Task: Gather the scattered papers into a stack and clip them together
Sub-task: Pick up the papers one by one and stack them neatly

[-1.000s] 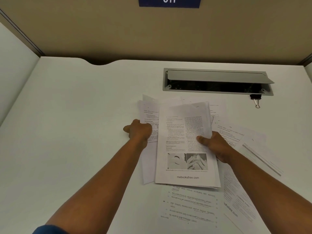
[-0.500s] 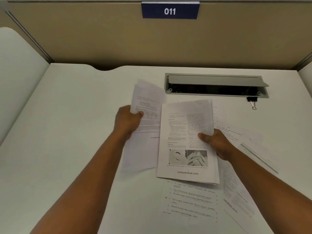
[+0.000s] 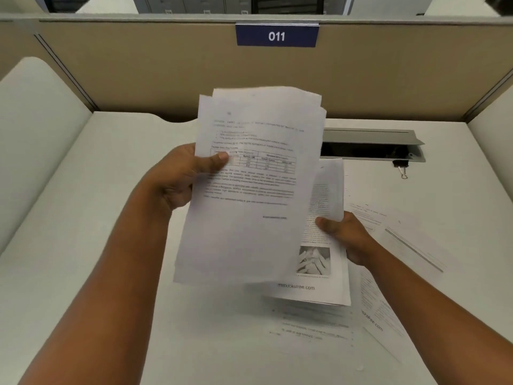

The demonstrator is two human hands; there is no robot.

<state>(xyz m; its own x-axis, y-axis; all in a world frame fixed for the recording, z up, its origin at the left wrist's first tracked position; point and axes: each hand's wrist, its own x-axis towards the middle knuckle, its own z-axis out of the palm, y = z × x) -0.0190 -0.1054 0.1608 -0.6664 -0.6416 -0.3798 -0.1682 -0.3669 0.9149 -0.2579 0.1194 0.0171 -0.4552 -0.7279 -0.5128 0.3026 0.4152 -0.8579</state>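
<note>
Your left hand [image 3: 177, 179] pinches lifted sheets [image 3: 249, 190]; the right hand [image 3: 347, 234] grips the "mebooksfree.com" pages [image 3: 322, 284] — sign [image 3: 276, 36] "011" at twelve o'clock.

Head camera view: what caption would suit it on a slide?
Left hand lifts sheets; right hand holds another stack.

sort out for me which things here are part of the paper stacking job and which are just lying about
Part of the job:
- sheets held up in the left hand
- booklet pages held by the right hand
- loose papers on the desk
- binder clip by the cable tray

Just lying about:
- cable tray, lid open
- number sign on the partition
</note>
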